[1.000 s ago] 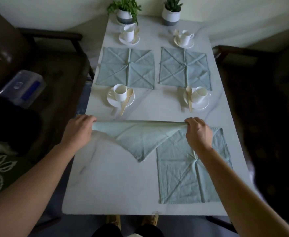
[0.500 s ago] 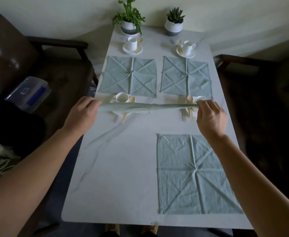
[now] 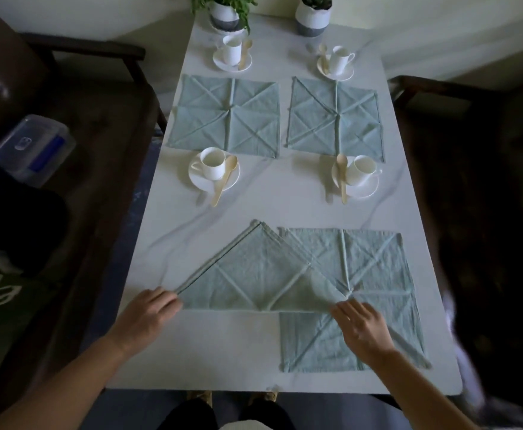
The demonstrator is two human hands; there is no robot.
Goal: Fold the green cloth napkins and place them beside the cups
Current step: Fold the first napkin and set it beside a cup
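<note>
Head view: at 6 o'clock on the table (image 3: 223, 361), triangle napkin (image 3: 254, 280) lying folded, right tip overlapping flat napkin (image 3: 378, 274) at 5 o'clock. Left hand (image 3: 148, 315) at 7 o'clock, fingers curled, pinching the triangle's left corner. Right hand (image 3: 362, 330) at 5 o'clock, fingers spread straight, resting on its right corner. Left cup (image 3: 212, 164) at 11, right cup (image 3: 362, 170) at 1, both well apart from it.
</note>
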